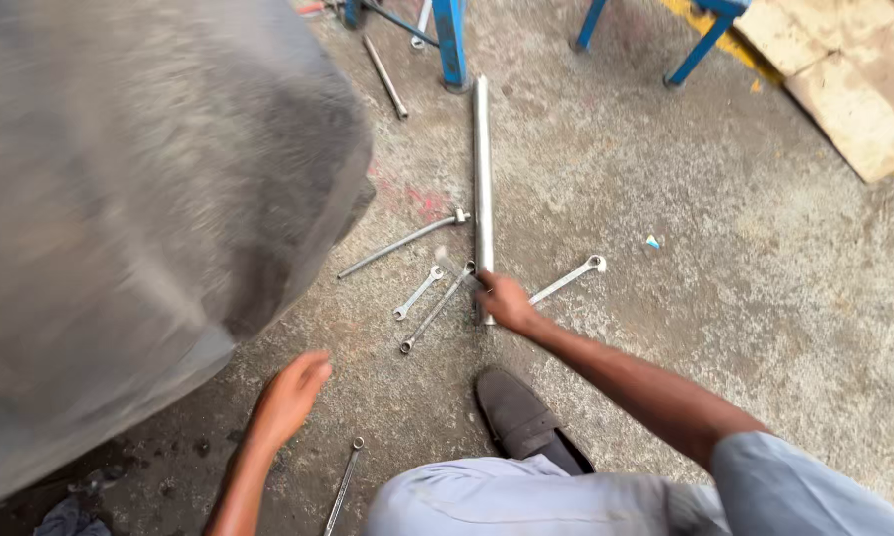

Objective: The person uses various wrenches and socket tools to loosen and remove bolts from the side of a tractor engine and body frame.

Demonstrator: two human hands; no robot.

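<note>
My right hand (505, 301) reaches down to the concrete floor and closes on the near end of a long steel pipe (483, 169) that lies pointing away from me. Around it lie several spanners: a long one (435, 310) just left of the hand, a short one (418, 293) further left, and one (568, 279) to the right. An L-shaped socket wrench (399, 244) lies beyond them. My left hand (290, 395) hovers above the floor with fingers loosely apart, holding nothing. Another spanner (343, 487) lies just below it.
A large grey covered bulk (129, 218) fills the left side. My dark shoe (518, 415) rests on the floor below the right hand. Blue metal stand legs (451, 45) and a thin rod (384, 76) are at the top; boards (849, 74) lie at top right.
</note>
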